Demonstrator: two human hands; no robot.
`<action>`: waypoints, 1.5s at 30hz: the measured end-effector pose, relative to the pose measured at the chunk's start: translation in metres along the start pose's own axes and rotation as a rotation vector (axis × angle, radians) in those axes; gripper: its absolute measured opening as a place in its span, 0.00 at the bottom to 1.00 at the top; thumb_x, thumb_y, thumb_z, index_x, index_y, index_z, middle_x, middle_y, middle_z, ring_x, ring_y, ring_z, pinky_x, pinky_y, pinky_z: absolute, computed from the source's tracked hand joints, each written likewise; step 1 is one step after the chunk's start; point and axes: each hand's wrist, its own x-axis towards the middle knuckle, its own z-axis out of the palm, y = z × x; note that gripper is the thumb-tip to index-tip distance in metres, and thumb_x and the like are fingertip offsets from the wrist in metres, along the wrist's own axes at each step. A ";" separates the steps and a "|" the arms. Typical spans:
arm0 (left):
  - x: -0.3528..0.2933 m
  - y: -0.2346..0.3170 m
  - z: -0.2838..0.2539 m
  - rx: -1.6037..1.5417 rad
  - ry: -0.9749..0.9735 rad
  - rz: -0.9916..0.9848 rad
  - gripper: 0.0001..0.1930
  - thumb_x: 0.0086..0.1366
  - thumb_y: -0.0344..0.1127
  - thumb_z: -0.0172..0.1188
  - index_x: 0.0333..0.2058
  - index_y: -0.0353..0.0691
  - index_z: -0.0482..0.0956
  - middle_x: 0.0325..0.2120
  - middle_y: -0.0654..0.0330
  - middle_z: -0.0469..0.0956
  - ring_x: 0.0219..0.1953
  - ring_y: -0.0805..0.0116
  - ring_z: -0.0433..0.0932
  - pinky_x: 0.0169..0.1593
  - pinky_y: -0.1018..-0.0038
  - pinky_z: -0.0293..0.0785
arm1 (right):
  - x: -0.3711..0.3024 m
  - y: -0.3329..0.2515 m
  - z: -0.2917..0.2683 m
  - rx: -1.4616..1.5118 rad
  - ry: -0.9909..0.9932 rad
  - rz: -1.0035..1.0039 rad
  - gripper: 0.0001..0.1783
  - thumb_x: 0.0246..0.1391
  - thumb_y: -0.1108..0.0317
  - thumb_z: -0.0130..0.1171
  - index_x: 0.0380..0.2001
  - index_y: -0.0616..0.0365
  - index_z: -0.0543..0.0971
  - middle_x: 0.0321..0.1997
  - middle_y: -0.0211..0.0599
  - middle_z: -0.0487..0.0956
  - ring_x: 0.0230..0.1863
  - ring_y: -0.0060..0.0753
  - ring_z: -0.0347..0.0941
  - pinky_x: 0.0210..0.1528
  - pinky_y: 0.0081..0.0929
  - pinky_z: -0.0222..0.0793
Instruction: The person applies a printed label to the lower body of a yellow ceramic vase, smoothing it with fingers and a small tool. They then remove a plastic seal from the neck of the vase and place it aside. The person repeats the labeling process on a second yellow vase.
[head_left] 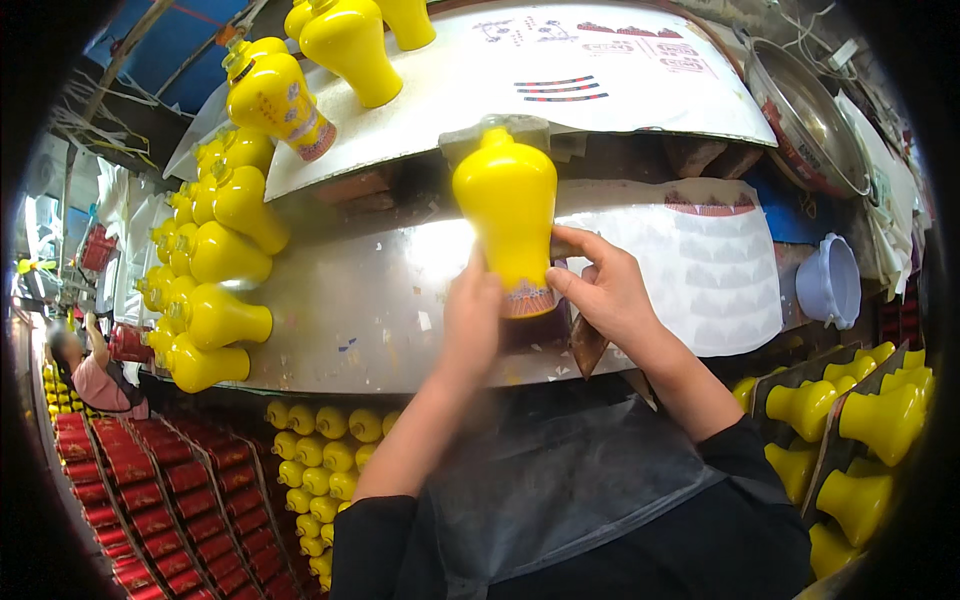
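A glossy yellow bottle point(505, 205) with wide shoulders and a narrow foot stands in front of me. A patterned decal band point(528, 299) runs around its foot. My right hand point(607, 288) is closed at the bottle's lower right side, thumb and forefinger against it. On the lower left side is my left hand point(472, 312), smeared by motion, its fingers hard to make out. The bottle's neck overlaps a greyish translucent block point(455, 150) at the shelf edge. Beside my right hand, a brown pointed piece point(587, 347) lies at the worktable's near edge.
The metal worktable point(340, 290) bears several yellow bottles point(228, 252) at left and a decal sheet point(722, 270) at right. A raised white board point(455, 75) holds a decorated bottle point(278, 100) and loose decal strips point(560, 90). A blue basin point(829, 282) sits right. Another person point(90, 372) is far left.
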 end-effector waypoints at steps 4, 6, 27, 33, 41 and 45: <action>-0.002 0.003 0.002 -0.052 -0.001 0.051 0.31 0.71 0.31 0.49 0.71 0.30 0.61 0.55 0.48 0.79 0.55 0.62 0.78 0.61 0.66 0.71 | 0.007 0.006 -0.003 0.082 -0.049 0.129 0.28 0.59 0.72 0.63 0.63 0.67 0.76 0.51 0.36 0.84 0.27 0.11 0.71 0.35 0.16 0.73; -0.001 0.001 0.006 -0.076 0.049 0.124 0.32 0.69 0.30 0.52 0.71 0.30 0.61 0.55 0.48 0.79 0.56 0.61 0.78 0.63 0.66 0.70 | 0.010 0.011 -0.002 0.133 -0.073 0.162 0.28 0.59 0.72 0.63 0.63 0.68 0.75 0.51 0.36 0.84 0.28 0.11 0.72 0.36 0.16 0.73; -0.004 -0.028 -0.012 0.058 -0.017 0.101 0.33 0.76 0.38 0.50 0.74 0.30 0.54 0.69 0.46 0.64 0.72 0.57 0.62 0.73 0.65 0.56 | 0.001 0.008 0.004 0.128 -0.085 0.162 0.37 0.61 0.70 0.64 0.72 0.64 0.67 0.61 0.40 0.79 0.36 0.14 0.75 0.40 0.18 0.75; -0.009 -0.033 -0.007 -0.063 0.029 0.163 0.34 0.74 0.43 0.49 0.72 0.28 0.58 0.67 0.41 0.68 0.70 0.52 0.67 0.72 0.62 0.59 | -0.006 0.017 0.007 0.131 -0.138 0.037 0.37 0.67 0.60 0.63 0.74 0.61 0.65 0.65 0.39 0.76 0.45 0.16 0.74 0.51 0.20 0.75; -0.006 -0.035 0.000 -0.028 0.096 0.124 0.37 0.72 0.45 0.60 0.70 0.27 0.60 0.66 0.40 0.68 0.70 0.51 0.67 0.72 0.59 0.60 | -0.006 0.022 0.015 0.109 -0.122 -0.007 0.42 0.65 0.56 0.66 0.75 0.59 0.62 0.68 0.48 0.73 0.57 0.30 0.79 0.60 0.29 0.76; -0.005 -0.033 0.001 -0.043 0.092 0.127 0.38 0.71 0.46 0.61 0.70 0.28 0.60 0.67 0.42 0.67 0.70 0.52 0.66 0.72 0.59 0.59 | -0.008 0.020 0.013 0.133 -0.113 -0.018 0.44 0.63 0.52 0.67 0.75 0.59 0.63 0.68 0.50 0.74 0.56 0.33 0.80 0.59 0.30 0.78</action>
